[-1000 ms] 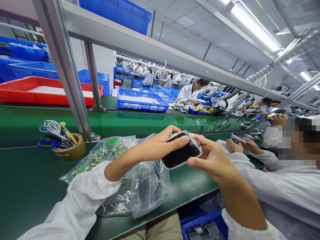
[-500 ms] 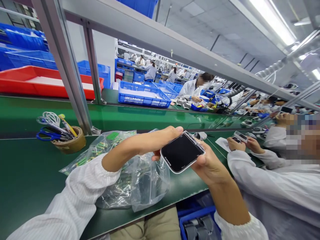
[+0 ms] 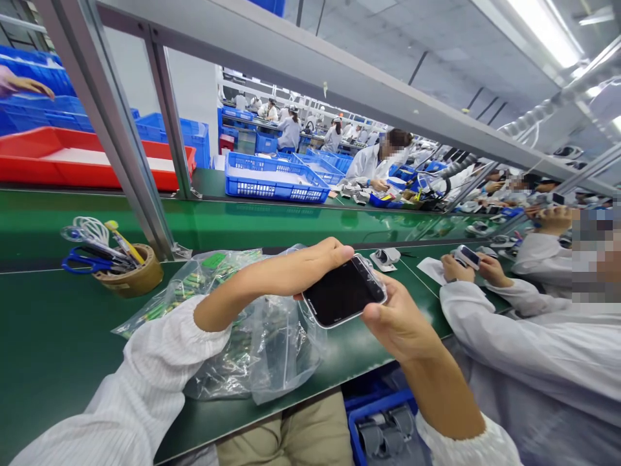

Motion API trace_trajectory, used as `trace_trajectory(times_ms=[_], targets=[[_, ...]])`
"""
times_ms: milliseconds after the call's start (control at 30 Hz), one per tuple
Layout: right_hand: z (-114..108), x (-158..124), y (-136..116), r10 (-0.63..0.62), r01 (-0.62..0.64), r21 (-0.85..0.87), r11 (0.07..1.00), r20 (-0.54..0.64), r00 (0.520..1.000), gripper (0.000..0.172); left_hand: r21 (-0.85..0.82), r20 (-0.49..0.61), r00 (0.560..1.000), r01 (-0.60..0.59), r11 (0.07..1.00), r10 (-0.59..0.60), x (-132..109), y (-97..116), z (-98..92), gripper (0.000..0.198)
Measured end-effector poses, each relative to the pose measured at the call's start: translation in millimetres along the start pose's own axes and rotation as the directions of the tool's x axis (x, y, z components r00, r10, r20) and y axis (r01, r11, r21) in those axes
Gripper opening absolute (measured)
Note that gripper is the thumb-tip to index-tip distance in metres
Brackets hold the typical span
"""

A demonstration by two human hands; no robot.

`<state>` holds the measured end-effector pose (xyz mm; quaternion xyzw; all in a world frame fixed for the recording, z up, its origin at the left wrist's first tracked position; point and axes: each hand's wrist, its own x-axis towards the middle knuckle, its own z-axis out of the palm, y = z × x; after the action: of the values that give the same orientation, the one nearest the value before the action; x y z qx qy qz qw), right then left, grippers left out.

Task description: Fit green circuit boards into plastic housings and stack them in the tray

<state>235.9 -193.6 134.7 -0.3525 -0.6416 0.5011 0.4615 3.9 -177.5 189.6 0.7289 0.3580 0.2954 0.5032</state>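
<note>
A flat device with a black screen and a pale rounded rim [image 3: 342, 294] is held up over the green bench. My left hand [image 3: 310, 264] grips its upper left side, thumb along the top edge. My right hand [image 3: 400, 317] is closed round its right end, with the thumb at the lower right corner. The fingers beneath the device are hidden. Below and behind my left forearm lie clear plastic bags [image 3: 286, 349] containing green and yellowish parts. A small white and grey part [image 3: 387, 257] rests on the bench beyond my right hand.
A tape-roll holder [image 3: 130, 275] with scissors and pens stands at the left. Metal posts [image 3: 129, 129] rise from the bench's far side, by a red tray [image 3: 63, 169] and a blue basket [image 3: 276, 188]. A co-worker's sleeve [image 3: 504, 336] is close on the right. A blue bin [image 3: 356, 433] with grey parts sits below.
The device has moved slightly left and up in the picture and tilted, its screen seen at a flatter angle. Both hands still hold it. Another person's hand has appeared at far upper left.
</note>
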Motion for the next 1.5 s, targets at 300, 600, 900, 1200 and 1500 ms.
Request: trace_trajectory(times_ms=[300,600,900,1200,1500], targets=[[24.6,-26.1,-4.4,-0.784,0.431,-0.866,0.253,0.077,0.615,0.036,0.001,-0.209,0.777,-0.608,0.794,0.595,16.1,-23.6,21.4,0.067],[42.1,-34.3,-10.2,-0.823,0.348,-0.935,0.066,0.146,0.548,0.051,0.028,-0.296,0.542,-0.818,0.574,0.787,27.4,-32.4,37.1,0.052],[41.0,-22.2,-8.4,-0.856,0.365,-0.931,0.012,0.179,0.485,0.041,0.144,-0.261,0.505,-0.822,0.551,0.823,28.1,-36.5,39.7,0.045],[38.4,-15.2,-3.1,-0.901,0.398,-0.916,-0.054,0.216,0.376,0.032,0.185,-0.321,0.465,-0.823,0.537,0.825,27.4,-36.2,48.8,0.044],[38.2,-26.7,2.1,-0.922,0.333,-0.942,0.039,0.094,0.375,0.021,0.195,-0.522,0.402,-0.802,0.564,0.752,31.8,-42.7,64.6,0.049]])
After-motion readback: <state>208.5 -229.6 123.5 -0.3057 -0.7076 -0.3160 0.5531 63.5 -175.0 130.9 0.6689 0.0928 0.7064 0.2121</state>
